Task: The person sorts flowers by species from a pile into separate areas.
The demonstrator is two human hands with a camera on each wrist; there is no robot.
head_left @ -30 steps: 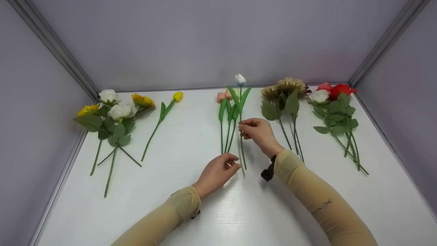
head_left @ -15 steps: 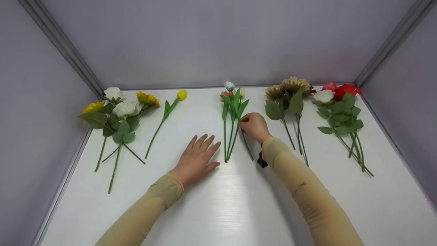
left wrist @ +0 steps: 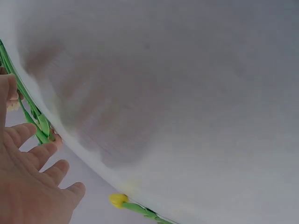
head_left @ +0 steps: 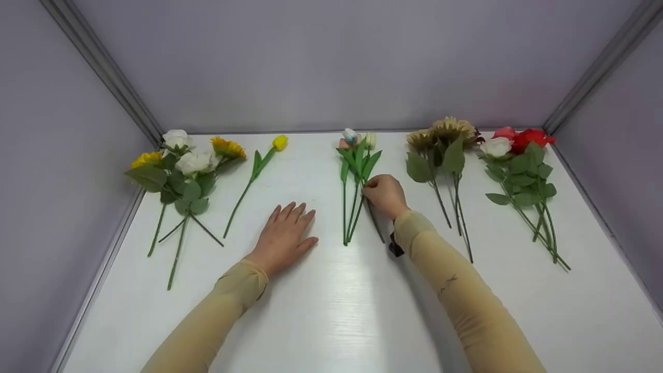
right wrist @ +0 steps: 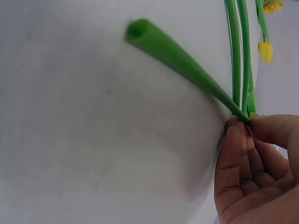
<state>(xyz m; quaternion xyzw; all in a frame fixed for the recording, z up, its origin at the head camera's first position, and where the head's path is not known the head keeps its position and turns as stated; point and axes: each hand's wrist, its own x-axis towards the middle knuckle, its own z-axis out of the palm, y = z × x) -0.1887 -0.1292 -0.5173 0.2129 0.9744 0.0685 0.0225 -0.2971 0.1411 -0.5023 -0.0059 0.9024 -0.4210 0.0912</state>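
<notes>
Right wrist: R hand [right wrist: 261,175] pinches tulip stem [right wrist: 187,69].

Stem [right wrist: 184,65] partly hidden by fingers [right wrist: 229,163]; wrist view crops left hand [left wrist: 29,179]

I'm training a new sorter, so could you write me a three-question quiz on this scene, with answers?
1. Multiple choice: what does the right grip pinch?
A) a petal
B) a stem
C) a leaf
2. True or false: the left grip holds a flower.
3. Fill in: in the head view, the bright red flower lies to the ____ of the tan flowers.

Key: 1. B. 2. False; it holds nothing. 3. right.
</notes>
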